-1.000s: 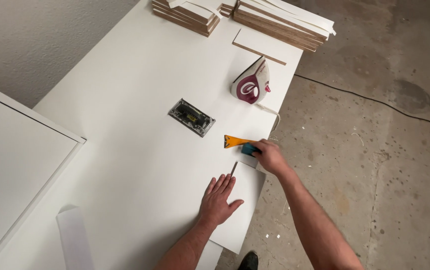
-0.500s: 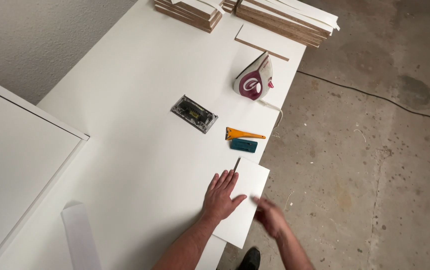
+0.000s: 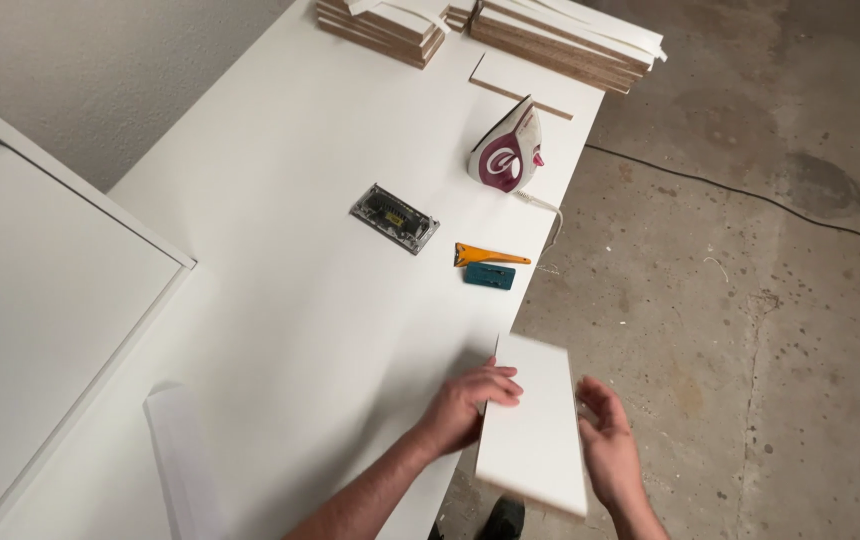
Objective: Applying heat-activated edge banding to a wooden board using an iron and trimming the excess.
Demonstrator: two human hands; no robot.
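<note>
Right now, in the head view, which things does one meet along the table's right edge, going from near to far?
White panel held between left hand and right hand → teal block → orange scraper → clothes iron → thin board → stacked boards.

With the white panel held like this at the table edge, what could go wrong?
1. The white panel hangs partly past the edge of the table, over the concrete floor; if the left hand or right hand slips, it may fall and chip.
2. The iron stands near the same edge, and its cord trails across the floor; a snag might pull it down.
</note>
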